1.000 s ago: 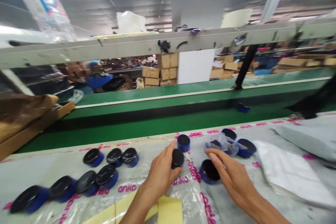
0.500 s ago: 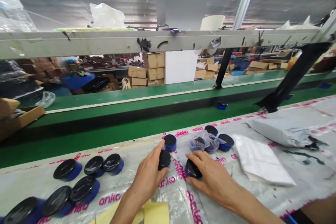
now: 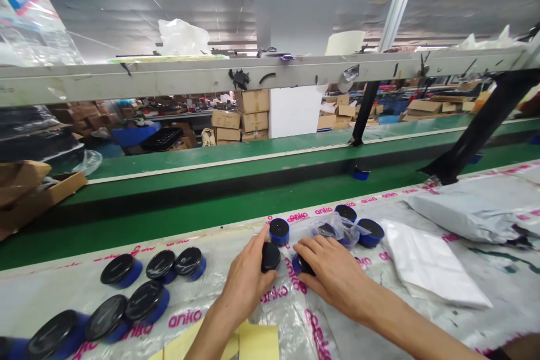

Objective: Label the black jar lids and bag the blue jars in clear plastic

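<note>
My left hand point(image 3: 247, 281) is closed around a small black round jar point(image 3: 270, 256) on the plastic-covered table point(image 3: 379, 292). My right hand point(image 3: 329, 273) covers a blue jar with a black lid point(image 3: 300, 264), pressed down on it right beside the left one. Just beyond my fingers stands another blue jar point(image 3: 279, 230). A clear plastic bag holding a jar point(image 3: 333, 229) lies to its right, with two more jars point(image 3: 370, 232) next to it.
Several black-lidded blue jars point(image 3: 139, 292) lie at the left of the table. White plastic bags point(image 3: 430, 270) lie to the right. A green conveyor belt point(image 3: 211, 202) runs beyond the table edge, with one blue jar point(image 3: 361, 172) on it. An open cardboard box point(image 3: 29, 191) sits at the far left.
My right hand slid left with the blue jar under it, ending close beside my left hand. The left hand kept its hold on the black jar. The camera view shifted slightly.
</note>
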The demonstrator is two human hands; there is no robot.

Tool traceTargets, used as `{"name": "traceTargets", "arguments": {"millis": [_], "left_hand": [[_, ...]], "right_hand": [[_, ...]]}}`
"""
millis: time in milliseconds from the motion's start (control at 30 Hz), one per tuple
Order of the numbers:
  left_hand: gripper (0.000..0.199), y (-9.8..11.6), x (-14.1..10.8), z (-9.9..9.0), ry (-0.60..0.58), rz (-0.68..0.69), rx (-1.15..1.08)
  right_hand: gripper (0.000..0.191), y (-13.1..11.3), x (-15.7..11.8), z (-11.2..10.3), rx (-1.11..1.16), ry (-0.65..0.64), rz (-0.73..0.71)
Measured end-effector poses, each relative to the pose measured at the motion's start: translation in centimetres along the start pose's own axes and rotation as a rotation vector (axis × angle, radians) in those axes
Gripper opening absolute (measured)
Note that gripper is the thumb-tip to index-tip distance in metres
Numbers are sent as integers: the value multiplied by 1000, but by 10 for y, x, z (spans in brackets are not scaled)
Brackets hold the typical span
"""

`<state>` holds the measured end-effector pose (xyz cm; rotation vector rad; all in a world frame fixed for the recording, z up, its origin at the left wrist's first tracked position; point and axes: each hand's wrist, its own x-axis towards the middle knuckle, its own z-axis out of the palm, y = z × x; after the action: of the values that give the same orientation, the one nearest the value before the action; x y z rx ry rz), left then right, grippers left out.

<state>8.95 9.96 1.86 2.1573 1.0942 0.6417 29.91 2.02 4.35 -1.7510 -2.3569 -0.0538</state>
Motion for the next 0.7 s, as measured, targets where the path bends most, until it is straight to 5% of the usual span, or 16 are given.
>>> {"name": "traceTargets", "arguments": {"millis": [167,300,567,700], "left_hand": [[88,1,-1,-5,48,-56,2],[85,-3,-2,-13,90,-138,-30],[85,-9,-10,-18,110,-161,-15],[84,-9,-10,-18,103,-175,8]], "right_hand": [[41,-7,37,-4,-1,136,73],[58,-1,73,-1,105,-22,83],[37,26,104,11,251,-191,97],[41,37,115,11,264,-207,120]]}}
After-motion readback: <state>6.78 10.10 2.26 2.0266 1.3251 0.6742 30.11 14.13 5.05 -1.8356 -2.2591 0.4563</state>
